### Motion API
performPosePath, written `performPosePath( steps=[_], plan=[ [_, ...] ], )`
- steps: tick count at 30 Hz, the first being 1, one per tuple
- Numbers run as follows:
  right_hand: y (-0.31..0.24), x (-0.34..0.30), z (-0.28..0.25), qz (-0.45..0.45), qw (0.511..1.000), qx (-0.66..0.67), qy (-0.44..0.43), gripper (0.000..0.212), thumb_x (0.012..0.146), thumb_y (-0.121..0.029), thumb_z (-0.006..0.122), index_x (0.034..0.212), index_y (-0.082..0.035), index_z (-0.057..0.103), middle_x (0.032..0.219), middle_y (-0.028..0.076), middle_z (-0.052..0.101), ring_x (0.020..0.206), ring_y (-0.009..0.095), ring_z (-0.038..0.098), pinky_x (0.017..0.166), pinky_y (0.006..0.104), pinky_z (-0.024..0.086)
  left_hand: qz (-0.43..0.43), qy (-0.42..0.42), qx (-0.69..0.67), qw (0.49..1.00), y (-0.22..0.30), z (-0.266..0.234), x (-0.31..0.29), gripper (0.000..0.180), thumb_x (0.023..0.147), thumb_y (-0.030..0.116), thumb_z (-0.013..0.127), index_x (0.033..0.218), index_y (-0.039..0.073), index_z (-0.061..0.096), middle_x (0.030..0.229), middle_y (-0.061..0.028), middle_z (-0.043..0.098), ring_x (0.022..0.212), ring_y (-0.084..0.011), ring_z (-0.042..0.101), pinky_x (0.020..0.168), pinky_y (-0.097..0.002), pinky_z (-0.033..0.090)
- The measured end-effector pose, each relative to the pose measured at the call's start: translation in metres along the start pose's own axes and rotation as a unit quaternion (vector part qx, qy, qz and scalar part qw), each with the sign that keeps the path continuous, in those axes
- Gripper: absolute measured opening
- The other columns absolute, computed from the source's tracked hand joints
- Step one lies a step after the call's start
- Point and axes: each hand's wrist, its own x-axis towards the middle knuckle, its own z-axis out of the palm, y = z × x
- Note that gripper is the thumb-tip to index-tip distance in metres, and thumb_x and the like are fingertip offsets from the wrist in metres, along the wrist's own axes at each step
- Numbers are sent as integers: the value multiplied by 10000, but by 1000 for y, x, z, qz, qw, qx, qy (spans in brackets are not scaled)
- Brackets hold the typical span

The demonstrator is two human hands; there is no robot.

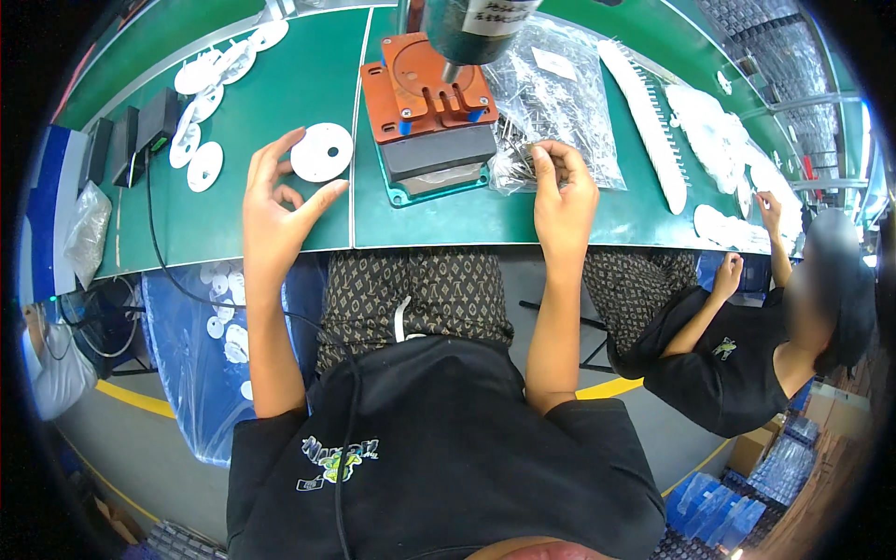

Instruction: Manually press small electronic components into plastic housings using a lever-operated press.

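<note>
My left hand (278, 194) holds a flat white plastic disc (322, 169) by its edge between thumb and fingers, just above the green bench. The disc has a dark hole and smaller holes. To its right is an orange metal fixture plate (407, 67) with slots, mounted on a dark block (439, 154). A metal tip of a dark cylindrical tool (474, 37) hangs over the plate. My right hand (566, 191) is closed in a pinch at thin metal pins (510, 161), at the mouth of a clear plastic bag (569, 112). What sits between its fingertips is mostly hidden.
More white discs (204, 167) lie at the left, beside black boxes (159, 121) and a cable (152, 210). A long white strip (649, 126) studded with pins and white parts (709, 131) lie at the right. A co-worker (728, 345) sits there, hands at the bench.
</note>
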Motion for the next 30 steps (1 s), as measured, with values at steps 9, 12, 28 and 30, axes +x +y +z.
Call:
performPosePath(
  steps=[9,12,28,30],
  plan=[
    [-25,-5,-8,60,922,348,-160,342,995,-41,579,1310,44,476,1016,171,709,837,151,641,749,278,511,96,-34,69,992,0,-2,-8,571,721,175,858,1246,76,658,1194,-75,626,915,-156,601,646,-253,454],
    [-33,-9,-4,81,896,393,-187,409,980,-20,592,1351,46,434,1014,190,703,814,174,647,718,274,510,98,-46,69,992,6,-5,-11,561,717,194,859,1231,80,666,1179,-86,631,926,-192,620,685,-275,469],
    [-61,-72,61,-26,974,95,-205,146,888,-27,735,1016,32,699,887,71,725,762,92,656,690,234,522,251,-38,93,963,0,2,-11,532,690,178,833,1184,73,668,1156,-84,652,1019,-286,654,869,-369,530],
    [-60,-72,63,-74,980,64,-172,133,881,-22,738,1001,27,709,882,71,725,754,95,656,685,237,523,256,-48,94,961,0,1,-12,544,687,179,830,1195,82,662,1169,-77,652,1033,-282,649,886,-369,523]
  ],
)
